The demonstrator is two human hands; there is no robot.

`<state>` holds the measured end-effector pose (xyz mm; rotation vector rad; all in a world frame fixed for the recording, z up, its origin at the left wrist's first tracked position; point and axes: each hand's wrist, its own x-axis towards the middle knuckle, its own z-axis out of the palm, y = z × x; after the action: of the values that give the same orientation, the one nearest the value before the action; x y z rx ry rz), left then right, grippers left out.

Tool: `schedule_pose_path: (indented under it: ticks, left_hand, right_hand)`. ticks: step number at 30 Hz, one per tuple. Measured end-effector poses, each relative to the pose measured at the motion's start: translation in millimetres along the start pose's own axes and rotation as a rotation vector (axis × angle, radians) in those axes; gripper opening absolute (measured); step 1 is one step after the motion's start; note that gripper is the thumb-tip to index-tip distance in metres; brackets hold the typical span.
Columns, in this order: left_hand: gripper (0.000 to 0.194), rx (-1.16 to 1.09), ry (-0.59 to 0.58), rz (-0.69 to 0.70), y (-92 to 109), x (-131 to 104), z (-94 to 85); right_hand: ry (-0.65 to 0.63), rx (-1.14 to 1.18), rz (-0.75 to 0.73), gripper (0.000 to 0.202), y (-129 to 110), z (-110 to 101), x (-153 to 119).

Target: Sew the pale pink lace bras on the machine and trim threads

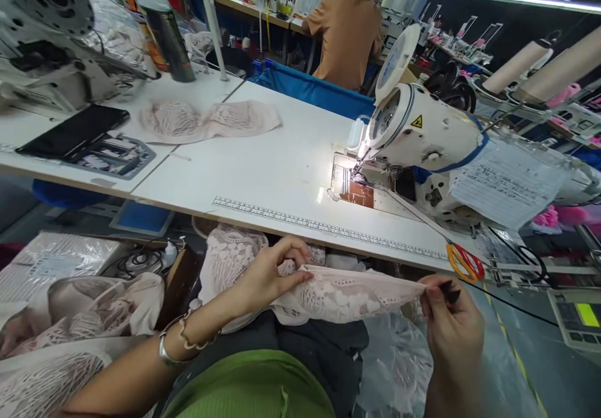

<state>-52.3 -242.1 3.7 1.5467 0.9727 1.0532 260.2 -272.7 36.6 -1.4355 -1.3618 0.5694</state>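
Observation:
A pale pink lace bra piece (347, 296) is stretched sideways over my lap, below the table's front edge. My left hand (270, 274) is closed on its upper edge, thumb and fingers pinching the fabric near the cup. At the other end my right hand (453, 321) pinches the narrow tip between thumb and fingers. A small black pointed tool (449, 291) sticks out of that same hand; most of it is hidden, so its kind is unclear. More lace fabric (230, 249) bunches behind my left wrist.
On the white table (282, 168) stands a sewing machine (413, 124) with its lamp lit. Orange- and red-handled scissors (464, 261) lie at the edge. Another lace bra piece (211, 121), a black phone (75, 131) and a spray can (164, 30) are left. A person (350, 36) sits beyond.

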Motion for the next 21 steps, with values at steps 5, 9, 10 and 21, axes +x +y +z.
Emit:
schedule_pose_path:
  ticks: [5,9,10,21]
  left_hand:
    - [0.015,0.069,0.062,0.026,4.3,-4.7,10.7]
    - [0.017,0.110,0.055,0.040,5.2,-6.3,19.2]
    - [0.016,0.115,0.056,0.048,5.7,-6.2,20.4]
    - [0.016,0.138,-0.526,0.289,74.2,0.8,-37.1]
  right_hand:
    - [0.005,-0.275,-0.218,0.020,-18.6,24.7,13.1]
    - [-0.402,-0.375,-0.445,0.019,-41.6,53.0,9.7]
    - [-0.461,-0.382,-0.463,0.016,-44.6,58.7,9.1]
    - [-0.619,-0.228,-0.725,0.014,-82.7,51.3,5.1]
